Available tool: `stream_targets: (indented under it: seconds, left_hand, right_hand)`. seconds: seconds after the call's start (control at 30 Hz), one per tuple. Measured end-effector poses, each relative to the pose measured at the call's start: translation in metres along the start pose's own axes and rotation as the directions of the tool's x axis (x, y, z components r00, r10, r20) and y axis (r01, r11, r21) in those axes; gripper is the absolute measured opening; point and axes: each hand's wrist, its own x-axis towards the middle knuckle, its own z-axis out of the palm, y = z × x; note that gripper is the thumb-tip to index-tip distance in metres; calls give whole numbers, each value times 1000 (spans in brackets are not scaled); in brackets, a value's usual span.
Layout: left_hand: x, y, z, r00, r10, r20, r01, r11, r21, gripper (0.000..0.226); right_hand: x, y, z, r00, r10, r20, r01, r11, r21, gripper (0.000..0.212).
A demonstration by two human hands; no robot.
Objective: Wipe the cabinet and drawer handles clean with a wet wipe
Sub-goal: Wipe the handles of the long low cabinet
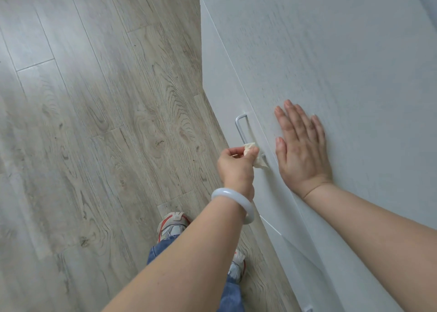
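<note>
A white cabinet (331,51) fills the right side, seen from above. A silver bar handle (240,128) sticks out from its front face near the top edge. My left hand (235,165) pinches a crumpled whitish wet wipe (254,153) against the near end of that handle. A pale bangle sits on the left wrist. My right hand (301,146) lies flat, fingers straight, on the cabinet top just right of the handle. The near end of the handle is hidden by the wipe.
Grey wood-grain floor (106,122) spreads to the left. My feet in grey-and-red sneakers (172,224) and blue jeans stand close to the cabinet front. Another handle tip (307,309) shows at the bottom edge, lower on the cabinet front.
</note>
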Motion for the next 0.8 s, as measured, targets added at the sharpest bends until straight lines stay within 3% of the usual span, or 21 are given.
stream_targets:
  seconds: [0.27,0.47,0.57,0.63,0.7,0.8]
  left_hand:
    - [-12,-8,12,984,-177,10,176,975,-134,24]
    - [-11,-1,3,977,-199,79,211,957,-200,44]
    - [-1,20,-14,996,-83,-12,79,980,-180,35]
    - [12,40,-27,994,94,-53,-99,989,-106,28]
    - [19,60,-30,967,254,13,-254,962,102,22]
    - [19,76,-16,912,361,195,-408,848,339,14]
  right_hand:
    - [0,0,0,1000,-4,-18,4,1000,-20,56]
    - [-1,0,0,1000,2,-12,-2,1000,-12,56]
    - [-1,0,-1,1000,1,-10,-1,1000,-15,55]
    - [-1,0,-1,1000,3,-6,-3,1000,-9,55]
    - [-3,0,-1,1000,5,3,-5,1000,-6,55]
    - [-3,0,-2,1000,9,5,-9,1000,-15,55]
